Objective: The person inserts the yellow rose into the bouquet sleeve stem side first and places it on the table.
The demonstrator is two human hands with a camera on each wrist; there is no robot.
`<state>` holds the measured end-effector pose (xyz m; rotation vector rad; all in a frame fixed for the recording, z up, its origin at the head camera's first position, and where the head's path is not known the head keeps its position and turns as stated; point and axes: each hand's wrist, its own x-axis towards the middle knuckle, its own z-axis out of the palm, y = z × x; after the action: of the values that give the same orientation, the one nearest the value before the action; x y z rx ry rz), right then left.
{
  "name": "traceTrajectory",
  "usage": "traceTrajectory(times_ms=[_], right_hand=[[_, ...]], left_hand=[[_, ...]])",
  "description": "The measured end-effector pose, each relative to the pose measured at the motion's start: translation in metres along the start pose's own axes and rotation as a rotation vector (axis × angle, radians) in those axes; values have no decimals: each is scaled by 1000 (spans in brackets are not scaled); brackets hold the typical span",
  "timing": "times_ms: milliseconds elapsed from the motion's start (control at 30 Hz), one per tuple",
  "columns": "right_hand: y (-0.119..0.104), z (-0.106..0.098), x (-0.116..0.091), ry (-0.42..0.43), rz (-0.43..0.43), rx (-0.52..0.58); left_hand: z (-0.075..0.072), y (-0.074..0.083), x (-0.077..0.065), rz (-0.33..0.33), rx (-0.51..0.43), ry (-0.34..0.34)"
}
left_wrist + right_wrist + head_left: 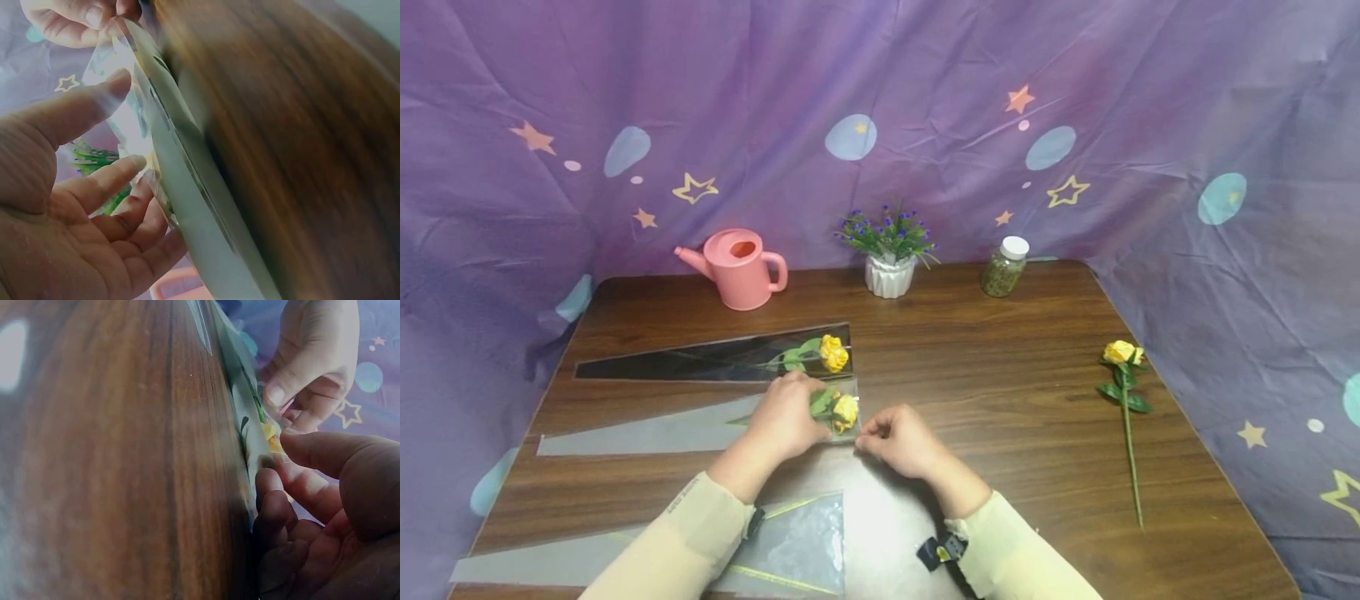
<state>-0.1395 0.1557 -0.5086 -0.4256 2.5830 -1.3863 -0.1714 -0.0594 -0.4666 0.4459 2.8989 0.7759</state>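
Observation:
A tapered grey sleeve with a clear front (647,429) lies on the table, holding a yellow rose (846,414) whose bloom is near its wide right end. My left hand (784,418) rests on this sleeve beside the bloom, thumb and fingers spread apart and fingertips on the film. At the sleeve's lower right corner my right hand (904,442) pinches the film between thumb and fingers. Up close, the left wrist view shows the pinching right hand (78,22) at the film's corner. The right wrist view has the rose's yellow petals (273,434) between both hands.
Behind lies a black sleeve (685,360) with another yellow rose (833,354); nearer me is a flat grey sleeve (797,542). A loose yellow rose (1125,392) lies at right. Along the back stand a pink watering can (741,275), a potted plant (889,275) and a jar (1003,271).

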Motion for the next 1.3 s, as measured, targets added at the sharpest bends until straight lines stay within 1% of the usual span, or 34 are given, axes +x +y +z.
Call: traceTrajectory(times_ms=[100,233,300,400,500,600,667,733,767,867,967,1067,1167,1233,1300], right_hand=[[1,0,-1,-10,0,-11],[1,-1,-4,-30,-7,-13],[2,-3,-8,-45,-14,-2],[3,-7,-19,-67,-24,22],[1,-16,-33,-81,-15,33],[-1,-24,-44,-84,1,29],[-2,-27,-49,-82,1,20],[-1,-28,-53,-78,-3,5],[0,-27,-55,-76,-5,-1],[2,-25,-59,-68,-5,-19],[2,-20,-64,-72,-18,-21],[-1,-14,-68,-98,-46,3],[-5,-7,-70,-141,-55,16],[-9,-2,-69,-171,-57,-6],[-13,5,-67,-197,-62,-56]], left_hand=[[-1,-1,0,14,-22,-9],[-6,1,-6,14,-49,17],[-10,4,-14,25,-49,37],[-16,11,-36,63,-26,49],[-16,17,-63,120,-19,15],[-8,16,-85,174,-33,-59],[-2,13,-96,205,-22,-109],[2,10,-104,219,29,-156],[4,9,-107,230,61,-168],[12,8,-112,237,141,-197],[20,8,-113,238,179,-188],[26,7,-113,225,191,-159],[29,8,-110,210,179,-145],[30,9,-107,210,174,-138],[30,10,-103,213,176,-135]])
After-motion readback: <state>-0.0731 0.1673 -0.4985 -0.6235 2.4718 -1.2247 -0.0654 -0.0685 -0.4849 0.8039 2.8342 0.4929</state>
